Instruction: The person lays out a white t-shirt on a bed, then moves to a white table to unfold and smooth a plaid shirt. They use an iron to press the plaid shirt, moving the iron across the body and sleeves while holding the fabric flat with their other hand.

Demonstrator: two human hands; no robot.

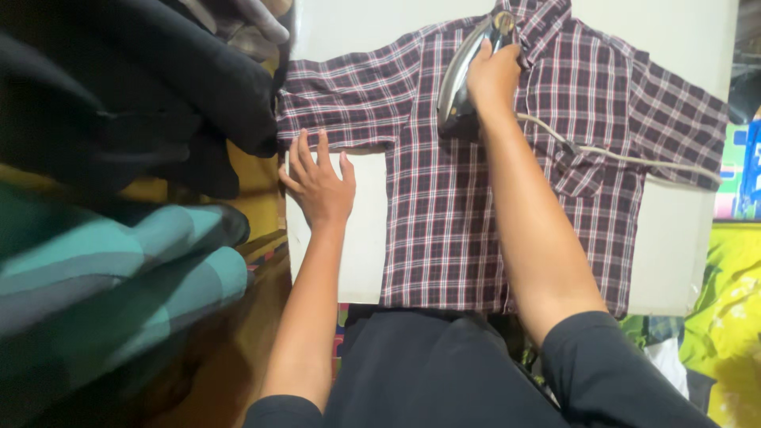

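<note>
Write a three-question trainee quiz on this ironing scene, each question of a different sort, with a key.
1. True or false: the right hand grips the iron on the plaid shirt.
2. Where does the left hand rest? A) on the collar B) flat by the sleeve's lower edge C) on the cord
3. Fill in: the iron's cord trails across the shirt's chest ______.

Key: 1 true; 2 B; 3 pocket.
</note>
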